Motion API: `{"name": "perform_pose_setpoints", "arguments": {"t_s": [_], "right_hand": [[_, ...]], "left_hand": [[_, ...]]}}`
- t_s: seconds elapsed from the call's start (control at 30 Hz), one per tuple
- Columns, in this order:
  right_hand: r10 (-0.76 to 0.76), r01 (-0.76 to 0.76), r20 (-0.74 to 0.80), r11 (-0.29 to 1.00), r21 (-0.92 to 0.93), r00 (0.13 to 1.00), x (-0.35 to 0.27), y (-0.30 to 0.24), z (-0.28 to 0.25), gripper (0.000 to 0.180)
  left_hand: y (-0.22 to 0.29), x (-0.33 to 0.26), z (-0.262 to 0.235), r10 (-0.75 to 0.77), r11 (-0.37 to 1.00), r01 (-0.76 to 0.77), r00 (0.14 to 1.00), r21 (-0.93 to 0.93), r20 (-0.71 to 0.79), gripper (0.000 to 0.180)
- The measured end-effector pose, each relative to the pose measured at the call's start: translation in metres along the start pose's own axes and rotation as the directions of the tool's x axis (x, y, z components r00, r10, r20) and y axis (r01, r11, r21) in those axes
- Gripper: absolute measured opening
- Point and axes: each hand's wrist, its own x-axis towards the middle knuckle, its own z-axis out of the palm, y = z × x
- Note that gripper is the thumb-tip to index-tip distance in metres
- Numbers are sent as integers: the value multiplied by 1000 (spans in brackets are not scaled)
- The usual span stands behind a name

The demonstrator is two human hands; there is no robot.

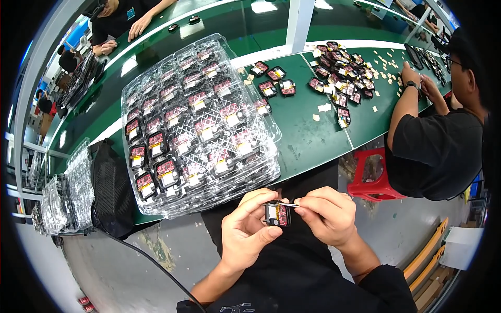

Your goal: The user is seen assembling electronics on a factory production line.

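Both hands meet close in front of the person's body, near the lower middle of the view, over a dark lap. Left hand (245,232) is curled around a small black-framed module (277,214) with a reddish face, thumb below and fingers pinching its left and top edges, so it is clamped on the part. Right hand (326,215) is pinched shut on a thin pale tool or strip (290,205) whose tip touches the module's upper right edge; whether it is tweezers or a peel-off tab is too small to tell. Judging by its size, the module is light and stiff, probably with a delicate face, so it is best held by the frame edges, as the left hand does, rather than pressed on the reddish surface. Just beyond the hands, on the near edge of the green table (308,135), sits a stack of clear plastic trays (198,125) with many similar modules seated in their pockets. Farther right lie a few loose modules (271,83) and a larger heap (342,73) among small pale scraps. To the right a seated person in black (438,141) works at the same table beside a red stool (371,175); another person sits at the far left. A black mesh bag (110,188) lies left of the trays.
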Motion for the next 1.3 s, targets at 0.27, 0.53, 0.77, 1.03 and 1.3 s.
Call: {"name": "perform_pose_setpoints", "arguments": {"t_s": [0.27, 0.53, 0.77, 1.03, 1.3], "right_hand": [[-74, 64, -70, 989, -130, 995, -5, -5, 6, 15], [-56, 47, -60, 989, -142, 997, -9, -5, 10, 15], [-118, 105, -49, 971, -213, 992, -12, -8, 14, 23], [-17, 19, 35, 998, -59, 999, 9, -7, 5, 16], [301, -286, 21, 924, -253, 953, 70, 64, 29, 34]], "left_hand": [[1, -2, 1, -4, 1000, 4, 1000, 12, -25, 58], [-1, -4, 2, -10, 1000, 11, 999, 20, -38, 58], [-3, -7, 5, -5, 1000, 5, 996, 0, -89, 58], [2, -14, 4, 137, 987, -130, 987, 92, -80, 59], [59, -4, -3, 518, 679, -456, 853, 575, 64, 61]]}}
